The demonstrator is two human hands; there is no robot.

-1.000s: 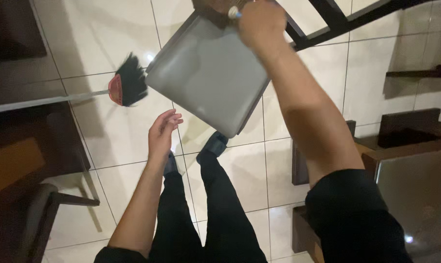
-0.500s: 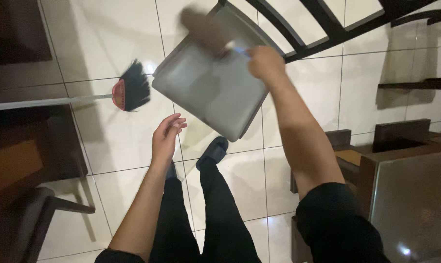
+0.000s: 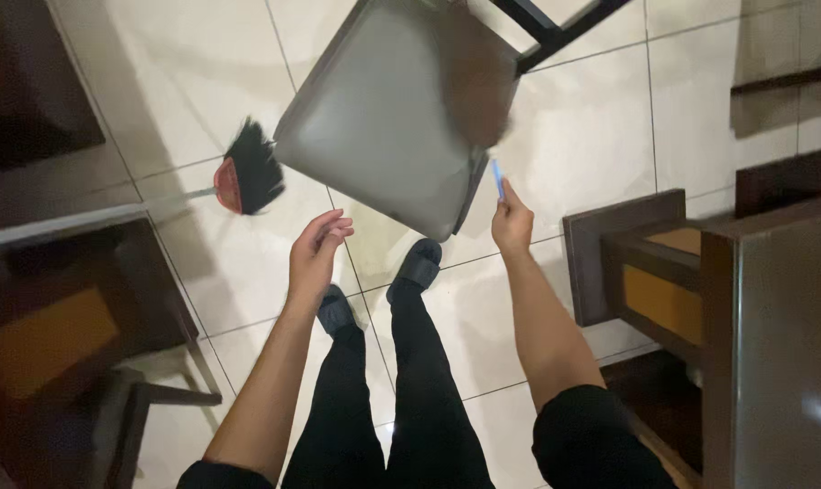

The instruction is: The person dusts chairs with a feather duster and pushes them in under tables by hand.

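Right hand (image 3: 512, 222), centre frame: closed around blue handle (image 3: 498, 179) of blurred brown duster (image 3: 478, 86) over grey chair seat (image 3: 383, 109), top centre. Left hand (image 3: 315, 254): half-open, empty, below seat. Broom (image 3: 247, 172) left.

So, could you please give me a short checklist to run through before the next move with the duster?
1. Right hand gripping the duster by its blue handle: ok.
2. Duster head over the grey chair seat: ok, though blurred.
3. Left hand empty, fingers open: ok.
4. Broom lying on the floor, apart from the slippers: ok.
5. Seat free of dust: cannot tell.
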